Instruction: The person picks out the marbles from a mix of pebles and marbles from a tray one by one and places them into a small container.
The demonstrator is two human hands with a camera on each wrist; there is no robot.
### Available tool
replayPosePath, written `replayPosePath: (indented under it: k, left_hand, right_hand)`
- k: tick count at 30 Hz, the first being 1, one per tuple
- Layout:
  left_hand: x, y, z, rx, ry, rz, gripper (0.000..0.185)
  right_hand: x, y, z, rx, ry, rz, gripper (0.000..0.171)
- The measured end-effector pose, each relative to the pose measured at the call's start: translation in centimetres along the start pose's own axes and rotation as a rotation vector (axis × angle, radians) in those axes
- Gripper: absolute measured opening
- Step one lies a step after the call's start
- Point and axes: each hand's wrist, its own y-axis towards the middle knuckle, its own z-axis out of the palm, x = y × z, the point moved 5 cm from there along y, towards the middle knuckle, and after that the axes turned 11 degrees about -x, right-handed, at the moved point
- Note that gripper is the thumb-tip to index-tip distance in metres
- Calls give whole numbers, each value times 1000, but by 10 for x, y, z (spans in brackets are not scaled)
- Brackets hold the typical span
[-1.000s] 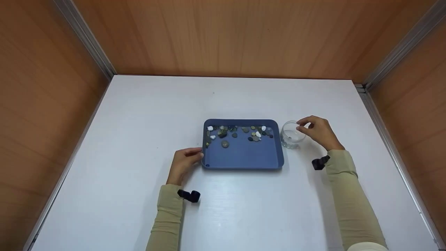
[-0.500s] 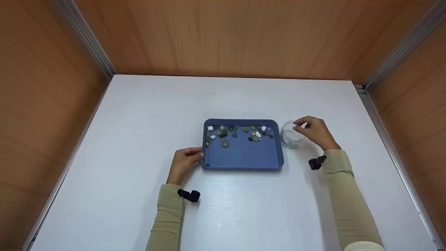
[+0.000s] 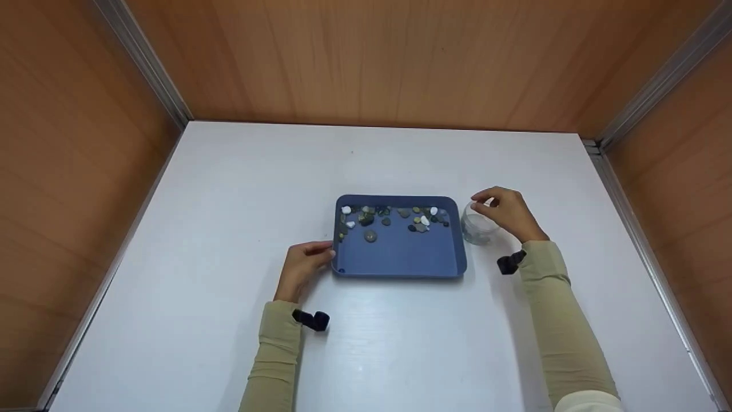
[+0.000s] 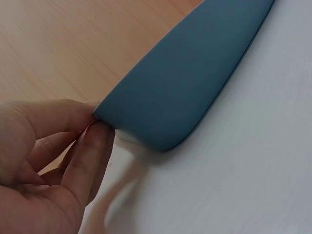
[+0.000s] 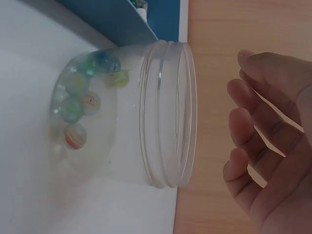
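A blue tray [image 3: 400, 257] lies mid-table with several pebbles [image 3: 394, 217] strewn along its far side. My left hand [image 3: 325, 252] pinches the tray's near left corner; the left wrist view shows thumb and finger of that hand [image 4: 95, 123] clamped on the rim of the tray [image 4: 185, 83]. Right of the tray stands a clear glass jar [image 3: 477, 226] holding several marbles [image 5: 78, 102]. My right hand [image 3: 480, 203] hovers over the mouth of the jar [image 5: 161, 112]. The fingers [image 5: 243, 126] are loosely curled, clear of the rim, with nothing seen in them.
The white table [image 3: 366, 343] is boxed in by wooden walls [image 3: 366, 57] at the back and both sides. A black wrist camera [image 3: 311, 320] sits on each sleeve. A blue tray corner [image 5: 131, 22] lies just beyond the jar.
My right hand has drifted left and slightly away from me, from the jar's right side to above its mouth. The left hand and tray have stayed put.
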Motion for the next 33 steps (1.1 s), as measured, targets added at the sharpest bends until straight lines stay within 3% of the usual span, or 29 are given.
replayPosePath:
  k: [11,22,33]
  left_hand:
    - [0,-1,0,6,-4,11,28]
    - [0,-1,0,-3,23,-20,29]
    - [-1,-2,0,-11,-14,-6,28]
  right_hand:
    - [19,10,17,33,39,-9,25]
    - [36,18,34,70,67,-14,25]
    - [52,25,50,87,67,-29,24]
